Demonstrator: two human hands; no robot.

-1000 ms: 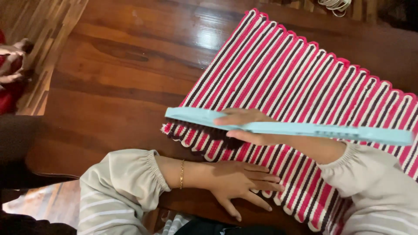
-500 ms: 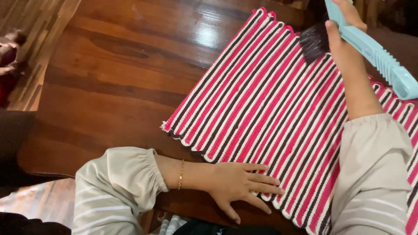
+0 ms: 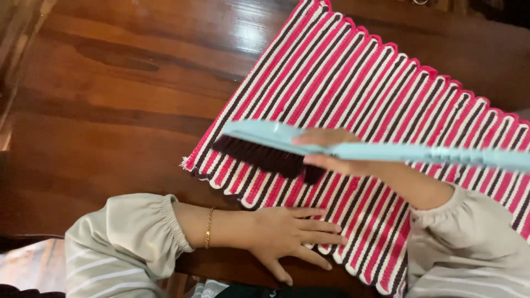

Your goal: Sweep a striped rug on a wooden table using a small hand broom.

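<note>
Right hand: the right hand (image 3: 331, 152) was clenched around the light blue brush (image 3: 386, 150), fingers wrapped about the handle just behind the head.
Brush: its dark bristles (image 3: 265, 156) rested on the near left part of the striped mat (image 3: 381, 94), the long handle running off towards the right edge of the view.
Left hand: the left hand (image 3: 290, 234) lay flat, fingers released and spread, pressing the mat's scalloped near edge, seemingly to keep it from sliding under the strokes.
Mat: it lay flat and askew on the wooden counter (image 3: 121, 99), pink, white and dark stripes running away from the person.
Around: a gold bracelet (image 3: 209, 227) on the left wrist; pale striped sleeves (image 3: 121, 243) on both arms.
In the way: nothing lay on the mat ahead of the bristles.
</note>
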